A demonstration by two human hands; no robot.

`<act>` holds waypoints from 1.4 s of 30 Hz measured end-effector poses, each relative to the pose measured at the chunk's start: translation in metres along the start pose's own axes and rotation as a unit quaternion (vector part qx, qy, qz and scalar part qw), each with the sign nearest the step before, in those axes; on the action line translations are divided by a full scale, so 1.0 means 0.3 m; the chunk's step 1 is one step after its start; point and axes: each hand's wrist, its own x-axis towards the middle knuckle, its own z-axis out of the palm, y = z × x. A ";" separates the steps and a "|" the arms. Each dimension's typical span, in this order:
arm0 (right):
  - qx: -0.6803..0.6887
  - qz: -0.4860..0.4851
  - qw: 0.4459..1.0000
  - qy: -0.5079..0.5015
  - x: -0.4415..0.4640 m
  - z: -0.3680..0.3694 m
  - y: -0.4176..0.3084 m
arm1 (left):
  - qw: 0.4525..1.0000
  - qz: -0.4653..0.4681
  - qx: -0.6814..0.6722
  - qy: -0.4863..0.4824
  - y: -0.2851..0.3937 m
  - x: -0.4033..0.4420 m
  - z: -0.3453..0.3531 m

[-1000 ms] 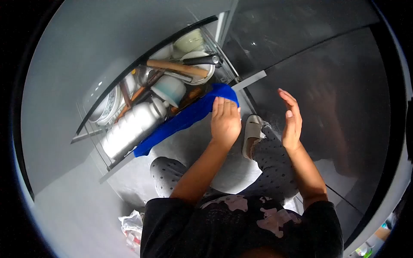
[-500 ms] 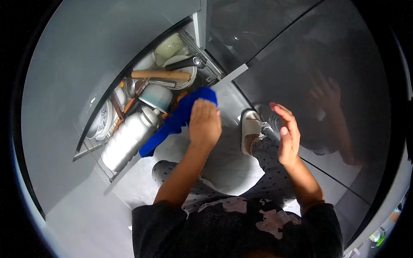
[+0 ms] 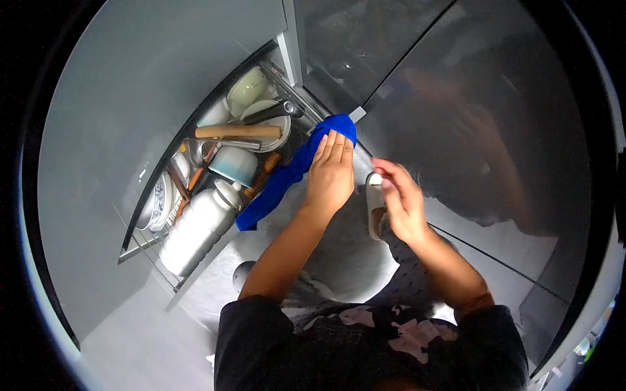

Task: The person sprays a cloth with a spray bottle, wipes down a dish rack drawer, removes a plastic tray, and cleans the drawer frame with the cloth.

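Note:
My left hand presses a blue cloth against the front edge of an open drawer, its fingers lying over the cloth near the far corner. The rest of the cloth trails along that edge toward a white bottle. To the right, my right hand hangs in the air with nothing in it, its fingers slightly bent and the thumb apart. It is close to the left hand but not touching the cloth.
Inside the drawer are a pale green bowl, a wooden stick, a black handle, a blue-white bowl and several stacked plates. Glossy dark cabinet fronts stand right. A slippered foot is below.
My left hand and the blue cloth have moved up and right along the drawer edge. My right hand has come left, closer to it. The view has shifted slightly.

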 end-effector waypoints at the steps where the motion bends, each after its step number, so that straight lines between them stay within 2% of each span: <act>1: -0.020 0.035 0.999 -0.027 0.010 0.024 -0.004 | 0.999 -0.004 -0.040 -0.007 -0.003 -0.005 -0.025; 2: -0.049 -0.029 0.998 -0.022 0.022 0.063 -0.003 | 0.997 0.011 -0.080 0.013 -0.018 -0.004 -0.043; 3: -0.068 -0.036 0.996 -0.041 0.035 0.088 -0.020 | 0.997 0.013 -0.081 0.015 -0.035 -0.025 -0.078; 5: -0.110 -0.069 0.991 -0.019 0.054 0.155 -0.026 | 0.997 -0.011 -0.067 -0.024 -0.066 -0.083 -0.210; 7: -0.223 -0.088 0.971 -0.015 0.094 0.215 -0.023 | 0.991 -0.102 -0.082 0.041 -0.152 -0.210 -0.326; 9: -0.266 -0.058 0.962 -0.039 0.125 0.272 0.001 | 0.979 -0.193 0.018 0.070 -0.269 -0.358 -0.369; 11: -0.390 -0.086 0.917 -0.008 0.165 0.304 0.033 | 0.959 -0.256 0.118 0.040 -0.301 -0.438 -0.455; 13: -0.445 -0.049 0.893 0.032 0.250 0.275 0.074 | 0.952 -0.281 0.113 0.039 -0.350 -0.536 -0.475; 14: -0.441 -0.048 0.894 0.056 0.286 0.261 0.110 | 0.944 -0.307 0.110 0.039 -0.363 -0.555 -0.475; 17: -0.431 -0.039 0.895 0.106 0.267 0.313 0.130 | 0.950 -0.305 0.060 0.021 -0.371 -0.556 -0.465; 19: -0.406 -0.090 0.907 0.070 0.175 0.410 0.118 | 0.949 -0.307 0.067 0.004 -0.370 -0.549 -0.463; 21: -0.358 -0.101 0.928 0.009 0.081 0.492 0.066 | 0.950 -0.303 0.073 -0.006 -0.365 -0.546 -0.471; 22: -0.335 -0.117 0.935 0.014 0.078 0.477 0.063 | 0.952 -0.297 0.075 -0.008 -0.370 -0.547 -0.468; 23: -0.399 -0.123 0.908 0.014 0.105 0.448 0.080 | 0.950 -0.307 0.059 -0.008 -0.377 -0.556 -0.467; 25: -0.425 -0.073 0.899 0.076 0.202 0.348 0.119 | 0.947 -0.317 0.043 -0.008 -0.383 -0.559 -0.463; 26: -0.386 -0.074 0.912 0.116 0.234 0.319 0.133 | 0.949 -0.313 0.047 -0.009 -0.381 -0.558 -0.461; 29: -0.360 -0.048 0.922 0.138 0.200 0.385 0.132 | 0.953 -0.299 0.051 -0.008 -0.380 -0.561 -0.459; 31: -0.315 -0.067 0.944 0.074 0.098 0.451 0.103 | 0.945 -0.320 0.061 -0.026 -0.380 -0.552 -0.462; 33: -0.333 -0.065 0.938 0.064 0.114 0.423 0.121 | 0.948 -0.313 0.058 -0.020 -0.383 -0.554 -0.457; 35: -0.379 -0.061 0.912 0.143 0.228 0.342 0.173 | 0.951 -0.305 0.054 -0.019 -0.381 -0.562 -0.460; 37: -0.383 -0.063 0.909 0.155 0.237 0.336 0.183 | 0.949 -0.308 0.067 -0.015 -0.370 -0.548 -0.463; 39: -0.298 -0.097 0.935 0.165 0.135 0.441 0.190 | 0.950 -0.304 0.073 -0.015 -0.375 -0.551 -0.458; 40: -0.240 -0.052 0.965 0.095 0.071 0.480 0.123 | 0.950 -0.301 0.080 -0.016 -0.380 -0.553 -0.456; 42: -0.279 -0.065 0.954 0.084 0.071 0.470 0.122 | 0.949 -0.303 0.089 -0.020 -0.384 -0.568 -0.453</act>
